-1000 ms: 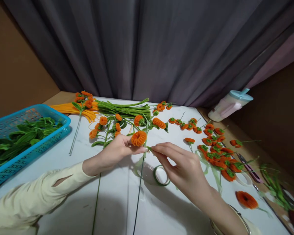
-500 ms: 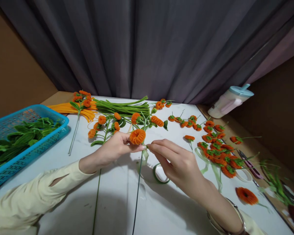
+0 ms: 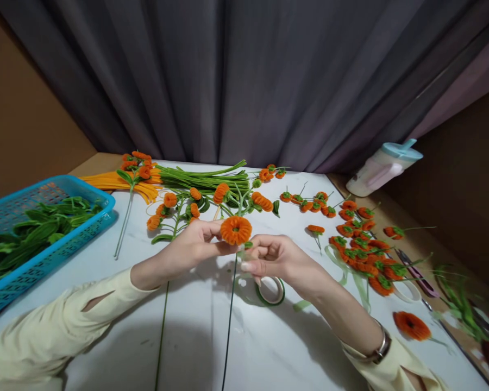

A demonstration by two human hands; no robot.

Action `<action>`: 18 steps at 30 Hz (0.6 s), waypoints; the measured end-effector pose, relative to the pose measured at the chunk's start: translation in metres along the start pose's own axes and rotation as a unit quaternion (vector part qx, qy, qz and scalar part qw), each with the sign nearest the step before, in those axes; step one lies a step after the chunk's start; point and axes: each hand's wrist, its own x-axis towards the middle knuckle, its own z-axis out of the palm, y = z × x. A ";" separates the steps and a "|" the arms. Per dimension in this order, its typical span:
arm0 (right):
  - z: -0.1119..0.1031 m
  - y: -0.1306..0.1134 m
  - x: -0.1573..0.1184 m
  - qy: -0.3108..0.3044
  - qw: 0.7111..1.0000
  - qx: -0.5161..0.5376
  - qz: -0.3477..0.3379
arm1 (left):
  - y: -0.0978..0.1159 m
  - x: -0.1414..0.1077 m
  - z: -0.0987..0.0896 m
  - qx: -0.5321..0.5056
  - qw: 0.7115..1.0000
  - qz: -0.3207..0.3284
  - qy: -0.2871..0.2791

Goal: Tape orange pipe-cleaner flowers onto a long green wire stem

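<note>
Orange fuzzy pipe-cleaner flowers sit on a green stem with a long dark wire [image 3: 232, 304] pointing down toward me. My left hand [image 3: 198, 241] pinches this stem just behind the front orange flower [image 3: 236, 231]. Close on its right, my right hand [image 3: 283, 260] has its fingers curled in by the stem, with a bit of pale green tape between the hands. A tape end [image 3: 302, 305] shows below my right wrist. Under my right fingers lies a tape roll [image 3: 283, 293] with a green edge. The fingertips partly hide the joint on the stem.
A blue basket [image 3: 106, 203] of green leaves stands at left. Green stems [image 3: 204, 178] and orange strips [image 3: 146, 190] lie at the back. Several loose orange flowers [image 3: 358, 233] cover the right side, near scissors [image 3: 421, 279] and a cup [image 3: 385, 168]. Another flower spray [image 3: 179, 212] lies behind my left hand.
My right hand has turned, its fingers curling and the thumb coming into view. The front flower has shifted slightly right and faces me more. The tape roll now shows more fully.
</note>
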 end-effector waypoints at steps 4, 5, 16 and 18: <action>0.004 -0.005 -0.007 0.061 0.996 -0.064 -0.027 | -0.001 0.000 0.000 0.022 1.000 0.016 -0.011; 0.004 -0.006 -0.009 0.072 0.994 -0.075 -0.031 | -0.001 -0.001 0.000 0.022 0.999 0.018 -0.016; 0.006 -0.002 -0.009 0.012 0.998 -0.057 -0.028 | -0.016 0.001 0.004 -0.099 0.995 0.012 -0.014; 0.006 0.004 -0.006 -0.008 0.999 -0.007 -0.034 | -0.017 0.001 0.004 -0.131 0.991 0.005 -0.010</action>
